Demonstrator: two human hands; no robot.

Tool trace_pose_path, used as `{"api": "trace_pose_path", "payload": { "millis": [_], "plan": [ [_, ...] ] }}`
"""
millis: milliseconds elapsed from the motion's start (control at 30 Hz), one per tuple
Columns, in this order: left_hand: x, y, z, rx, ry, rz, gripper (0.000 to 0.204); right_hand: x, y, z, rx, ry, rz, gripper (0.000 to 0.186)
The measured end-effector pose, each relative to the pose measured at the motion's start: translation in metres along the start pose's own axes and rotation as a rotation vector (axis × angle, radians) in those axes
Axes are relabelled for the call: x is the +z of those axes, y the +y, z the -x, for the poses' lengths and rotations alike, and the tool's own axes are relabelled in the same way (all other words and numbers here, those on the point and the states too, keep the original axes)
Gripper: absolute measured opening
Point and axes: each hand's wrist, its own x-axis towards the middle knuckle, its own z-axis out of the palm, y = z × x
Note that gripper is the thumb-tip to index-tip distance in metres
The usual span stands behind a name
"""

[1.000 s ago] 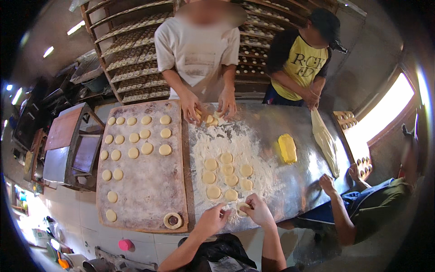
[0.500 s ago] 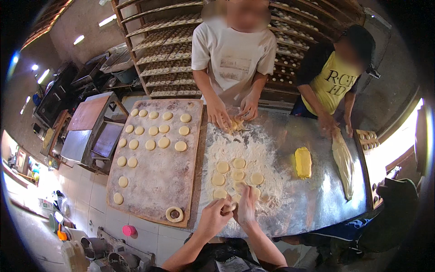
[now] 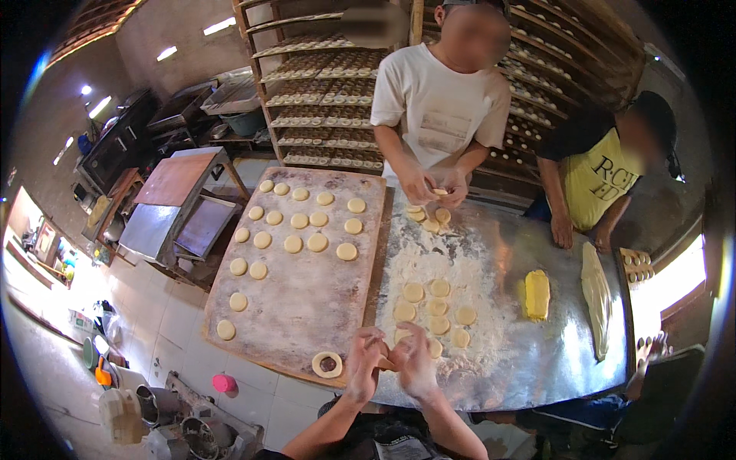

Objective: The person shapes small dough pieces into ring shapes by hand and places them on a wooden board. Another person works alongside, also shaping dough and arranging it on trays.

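Note:
My left hand [image 3: 363, 368] and my right hand [image 3: 415, 366] are close together at the near edge of the metal table, fingers curled around a small piece of dough [image 3: 389, 363]. The fingers hide most of it. Just beyond, several flat dough rounds [image 3: 438, 307] lie on floured metal. Left of my hands, a wooden board [image 3: 299, 307] carries spaced rows of pale dough rounds [image 3: 293, 244]. At its near right corner sits a dough round with a dark filling [image 3: 327, 365] in its middle.
Across the table a person in white [image 3: 445, 103] handles dough; another in yellow [image 3: 606, 180] stands to the right. A yellow block [image 3: 537, 296] and a long dough strip [image 3: 595, 299] lie on the right. Racks of filled trays [image 3: 330, 115] stand behind; a third person's hand [image 3: 648, 353] shows lower right.
My view has swung left, so the scene sits further right. My hands have lifted off the dough rounds toward the board. The person in white now holds a dough piece up.

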Motion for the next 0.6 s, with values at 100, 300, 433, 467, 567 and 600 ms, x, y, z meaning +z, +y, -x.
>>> {"api": "trace_pose_path", "payload": {
  "millis": [100, 300, 433, 467, 567, 600],
  "plan": [
    [-0.016, 0.007, -0.007, 0.191, 0.024, -0.695, 0.026, 0.014, -0.01, -0.005, 0.107, -0.148, -0.788, 0.049],
    [-0.054, 0.023, -0.01, 0.253, -0.139, -1.037, 0.019, 0.035, -0.021, -0.018, 0.091, -0.275, -0.455, 0.07],
    [-0.073, 0.032, -0.015, 0.336, -0.224, -1.011, 0.017, 0.058, -0.01, -0.023, 0.091, -0.254, -0.581, 0.059],
    [-0.076, 0.034, -0.019, 0.32, -0.179, -0.975, 0.015, 0.063, -0.004, -0.024, 0.075, -0.31, -0.669, 0.057],
    [-0.083, 0.038, -0.03, 0.346, -0.096, -0.88, 0.009, 0.082, 0.013, -0.03, -0.045, -0.211, -0.823, 0.065],
    [-0.085, 0.04, -0.033, 0.361, -0.095, -0.901, 0.008, 0.087, 0.017, -0.031, -0.149, -0.16, -0.578, 0.065]
  ]
}}
